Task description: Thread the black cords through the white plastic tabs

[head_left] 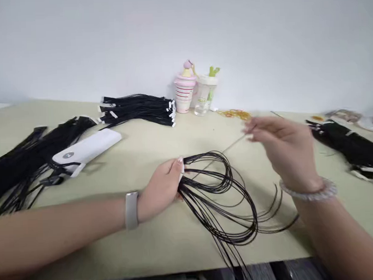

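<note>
My left hand (pixel 162 189) pinches the gathered ends of a bundle of thin black cords (pixel 225 204) that loop out to the right on the beige table (pixel 162 149) and trail off its front edge. My right hand (pixel 284 151) hovers blurred above the table to the right of the loops, fingers pinched on a thin pale strand (pixel 232 145) that runs down-left toward the bundle. A grey band is on my left wrist and a clear beaded bracelet on my right wrist.
Bundles of black cords with white tags lie at the back (pixel 136 110), at the left (pixel 28 157) and at the right (pixel 348 146). A white power bank (pixel 87 149) rests on the left pile. Two cups (pixel 185 93) (pixel 205 94) and rubber bands (pixel 234 114) stand by the wall.
</note>
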`<action>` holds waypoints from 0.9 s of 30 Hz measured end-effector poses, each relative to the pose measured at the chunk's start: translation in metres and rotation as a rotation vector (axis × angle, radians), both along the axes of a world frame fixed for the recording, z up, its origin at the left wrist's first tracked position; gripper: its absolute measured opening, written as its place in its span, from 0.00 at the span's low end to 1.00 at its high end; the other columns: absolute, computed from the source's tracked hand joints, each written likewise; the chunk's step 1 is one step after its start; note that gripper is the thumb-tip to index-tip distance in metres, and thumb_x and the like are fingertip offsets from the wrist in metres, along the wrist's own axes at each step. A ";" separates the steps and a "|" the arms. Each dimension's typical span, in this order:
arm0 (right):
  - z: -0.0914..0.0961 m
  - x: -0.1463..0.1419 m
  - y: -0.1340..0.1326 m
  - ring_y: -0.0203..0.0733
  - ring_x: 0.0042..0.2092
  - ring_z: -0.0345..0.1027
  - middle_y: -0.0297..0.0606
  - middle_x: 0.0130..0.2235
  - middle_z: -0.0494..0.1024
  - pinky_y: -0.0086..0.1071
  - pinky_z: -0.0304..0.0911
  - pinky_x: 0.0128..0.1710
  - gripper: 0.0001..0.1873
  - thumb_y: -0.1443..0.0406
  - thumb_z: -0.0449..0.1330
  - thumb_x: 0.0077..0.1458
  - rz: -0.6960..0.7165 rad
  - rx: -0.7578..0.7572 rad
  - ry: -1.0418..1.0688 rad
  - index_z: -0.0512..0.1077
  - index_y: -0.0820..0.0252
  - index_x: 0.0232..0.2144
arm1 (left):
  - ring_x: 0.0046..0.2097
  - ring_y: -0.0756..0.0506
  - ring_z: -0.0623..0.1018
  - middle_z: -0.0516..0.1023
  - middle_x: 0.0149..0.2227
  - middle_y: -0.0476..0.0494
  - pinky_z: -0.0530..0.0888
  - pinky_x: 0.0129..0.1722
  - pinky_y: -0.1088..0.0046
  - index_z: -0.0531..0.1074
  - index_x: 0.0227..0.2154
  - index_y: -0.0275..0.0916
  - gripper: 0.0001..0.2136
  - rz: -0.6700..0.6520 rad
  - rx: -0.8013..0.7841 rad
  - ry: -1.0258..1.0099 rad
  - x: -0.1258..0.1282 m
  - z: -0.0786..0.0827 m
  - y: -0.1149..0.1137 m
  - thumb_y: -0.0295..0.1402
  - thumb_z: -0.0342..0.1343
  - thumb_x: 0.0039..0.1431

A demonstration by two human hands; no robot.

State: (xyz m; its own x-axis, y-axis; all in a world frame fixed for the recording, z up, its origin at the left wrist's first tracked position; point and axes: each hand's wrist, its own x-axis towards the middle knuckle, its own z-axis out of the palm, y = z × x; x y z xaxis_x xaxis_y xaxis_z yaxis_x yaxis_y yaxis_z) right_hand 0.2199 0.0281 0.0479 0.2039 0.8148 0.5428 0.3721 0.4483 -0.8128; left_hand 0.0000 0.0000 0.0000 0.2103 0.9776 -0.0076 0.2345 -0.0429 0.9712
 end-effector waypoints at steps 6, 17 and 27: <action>0.005 -0.002 -0.003 0.27 0.20 0.61 0.30 0.28 0.71 0.24 0.61 0.19 0.12 0.66 0.55 0.51 0.153 -0.008 0.312 0.67 0.53 0.40 | 0.18 0.53 0.63 0.58 0.17 0.55 0.63 0.16 0.77 0.57 0.21 0.39 0.17 -0.067 -0.054 -0.050 0.001 -0.004 0.003 0.47 0.39 0.56; -0.021 -0.047 -0.030 0.27 0.27 0.60 0.30 0.25 0.69 0.25 0.56 0.28 0.06 0.68 0.54 0.52 0.286 -0.030 -0.704 0.69 0.61 0.25 | 0.20 0.53 0.63 0.61 0.20 0.52 0.64 0.19 0.77 0.59 0.21 0.37 0.18 -0.040 -0.043 -0.051 0.001 -0.004 0.004 0.47 0.41 0.55; -0.014 -0.035 -0.024 0.28 0.25 0.58 0.30 0.22 0.68 0.24 0.54 0.23 0.10 0.65 0.53 0.52 0.292 -0.170 -0.705 0.66 0.62 0.21 | 0.20 0.52 0.65 0.63 0.22 0.51 0.65 0.18 0.75 0.62 0.26 0.38 0.19 -0.045 -0.114 -0.116 0.001 -0.012 0.006 0.50 0.40 0.54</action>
State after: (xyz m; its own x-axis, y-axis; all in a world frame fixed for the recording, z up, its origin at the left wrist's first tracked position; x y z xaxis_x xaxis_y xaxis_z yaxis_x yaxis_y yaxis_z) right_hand 0.1848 0.0040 0.0339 -0.3785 0.8658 0.3274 0.7120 0.4984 -0.4946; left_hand 0.0006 0.0062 -0.0122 0.2597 0.9614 -0.0911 0.1211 0.0612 0.9907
